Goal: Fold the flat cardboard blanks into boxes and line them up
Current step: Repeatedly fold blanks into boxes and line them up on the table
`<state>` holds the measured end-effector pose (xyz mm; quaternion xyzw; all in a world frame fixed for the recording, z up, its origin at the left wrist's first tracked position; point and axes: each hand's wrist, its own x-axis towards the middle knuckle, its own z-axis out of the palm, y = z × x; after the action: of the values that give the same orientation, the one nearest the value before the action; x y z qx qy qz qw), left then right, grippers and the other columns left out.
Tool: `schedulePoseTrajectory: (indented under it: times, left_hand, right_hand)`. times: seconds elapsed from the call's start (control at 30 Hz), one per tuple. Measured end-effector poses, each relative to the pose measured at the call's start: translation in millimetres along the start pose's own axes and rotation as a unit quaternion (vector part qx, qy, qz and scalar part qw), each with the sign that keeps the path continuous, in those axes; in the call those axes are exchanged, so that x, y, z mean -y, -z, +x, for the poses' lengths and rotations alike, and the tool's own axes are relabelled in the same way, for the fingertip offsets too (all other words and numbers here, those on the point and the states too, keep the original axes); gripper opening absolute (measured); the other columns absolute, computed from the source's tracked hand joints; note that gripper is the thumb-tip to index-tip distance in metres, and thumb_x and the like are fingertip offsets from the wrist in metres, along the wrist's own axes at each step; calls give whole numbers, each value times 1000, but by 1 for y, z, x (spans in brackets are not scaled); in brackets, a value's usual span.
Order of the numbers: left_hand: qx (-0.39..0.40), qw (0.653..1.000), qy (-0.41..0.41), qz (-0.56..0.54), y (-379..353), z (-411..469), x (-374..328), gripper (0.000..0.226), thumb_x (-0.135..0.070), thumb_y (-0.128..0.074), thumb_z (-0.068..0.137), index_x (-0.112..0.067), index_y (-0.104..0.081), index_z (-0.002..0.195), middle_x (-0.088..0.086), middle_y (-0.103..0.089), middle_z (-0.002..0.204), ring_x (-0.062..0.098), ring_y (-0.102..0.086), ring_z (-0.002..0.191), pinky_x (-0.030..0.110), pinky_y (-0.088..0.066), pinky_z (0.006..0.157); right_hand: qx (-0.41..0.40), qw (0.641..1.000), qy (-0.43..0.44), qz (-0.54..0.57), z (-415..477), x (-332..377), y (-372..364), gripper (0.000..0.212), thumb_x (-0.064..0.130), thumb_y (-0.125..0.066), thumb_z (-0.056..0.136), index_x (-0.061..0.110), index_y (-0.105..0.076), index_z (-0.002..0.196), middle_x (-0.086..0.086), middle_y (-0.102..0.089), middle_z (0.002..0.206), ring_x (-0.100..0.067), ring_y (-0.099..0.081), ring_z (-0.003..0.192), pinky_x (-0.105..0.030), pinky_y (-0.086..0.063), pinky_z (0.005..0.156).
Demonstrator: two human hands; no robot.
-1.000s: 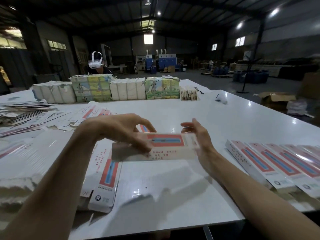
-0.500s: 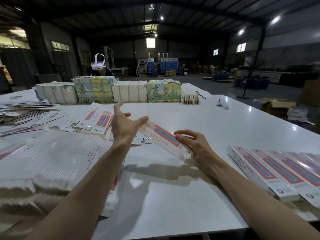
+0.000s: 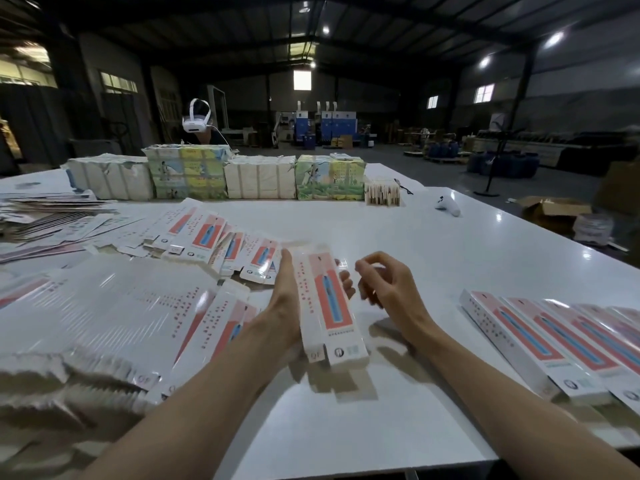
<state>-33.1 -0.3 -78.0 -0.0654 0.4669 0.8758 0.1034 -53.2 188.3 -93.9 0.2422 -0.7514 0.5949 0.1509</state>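
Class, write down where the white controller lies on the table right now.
In the head view, the white controller lies on the white table near its far right edge, right of the small tan card stack.

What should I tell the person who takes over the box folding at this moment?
Left hand grips one blank above the table; it looks flat, not yet shaped.
Right hand is beside it, fingers loosely curled, holding nothing.
Done: a row of folded boxes lies at the right edge.
Left: fold the held blank, add it to the row, then work through the flat blanks piled at the left.
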Motion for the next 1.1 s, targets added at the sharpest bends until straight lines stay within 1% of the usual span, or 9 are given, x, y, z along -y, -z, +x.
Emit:
schedulePoseTrajectory:
  times: [0.13,0.23,0.33,0.47,0.67,0.8,0.93,1.03,1.1]
  left_hand:
    - [30,997,32,59,-4,-11,10,83,-74,-29,102,-6,-70,127,22,-78,111,37,-79,92,43,-64,71]
    - [4,994,3,113,-4,-13,13,70,-68,-30,105,-10,-69,98,13,-76,77,25,-75,60,31,-60,54]
    - [-11,988,-19,153,-4,-13,13,64,-64,-33,106,-10,-66,94,10,-71,71,21,-69,54,27,-58,53]
    - [-10,982,-30,185,-5,-12,13,55,-58,-40,108,-15,-70,88,9,-75,72,20,-71,53,26,-57,50]
    - [54,984,-8,169,-7,-13,10,57,-57,-38,108,-9,-69,103,12,-76,79,24,-73,59,32,-61,55]
    - [109,975,44,188,-15,-13,12,71,-69,-36,104,-4,-64,113,10,-66,79,19,-64,61,30,-58,58]
    - [113,981,102,122,-19,-15,17,65,-71,-43,100,-9,-54,85,6,-53,64,14,-54,48,23,-53,49]
    - [85,989,97,76,-14,-11,15,62,-68,-44,102,-10,-55,84,6,-56,64,15,-56,47,23,-53,48]
    - [61,994,58,68,-7,-3,14,55,-65,-39,105,-15,-60,94,2,-66,68,14,-64,52,25,-57,49]
  right_hand:
    - [-66,980,96,-159,6,-3,-1,19,27,-62,106,22,-62,125,7,-65,102,-15,-64,94,-29,-56,78]
    - [-19,979,94,-182,7,-2,-4,33,40,-55,105,25,-62,133,11,-52,121,-10,-56,119,-15,-56,80]
    - [16,980,74,-186,7,-3,-4,30,37,-55,108,20,-68,130,10,-47,126,-16,-53,129,-30,-64,78]
    - [4,966,95,-241,8,-1,0,28,32,-63,105,17,-73,127,7,-51,130,-10,-45,128,-32,-51,100]
    - [19,999,-30,-37,11,10,1,15,20,-72,100,12,-75,112,5,-53,141,-23,-57,127,-43,-52,107]
    - [38,971,-102,214,9,11,4,26,21,-81,90,3,-77,108,6,-62,140,-26,-65,103,-36,-50,87]
    - [27,972,-96,215,9,7,-5,41,29,-80,90,-1,-71,117,-7,-66,129,-30,-62,100,-41,-49,90]
    - [15,976,-113,187,7,2,-12,44,42,-82,89,22,-66,124,0,-71,124,-26,-69,118,-42,-57,99]
    - [46,975,-134,172,3,-1,-17,47,51,-80,90,35,-59,129,1,-75,117,-28,-73,114,-40,-62,91]
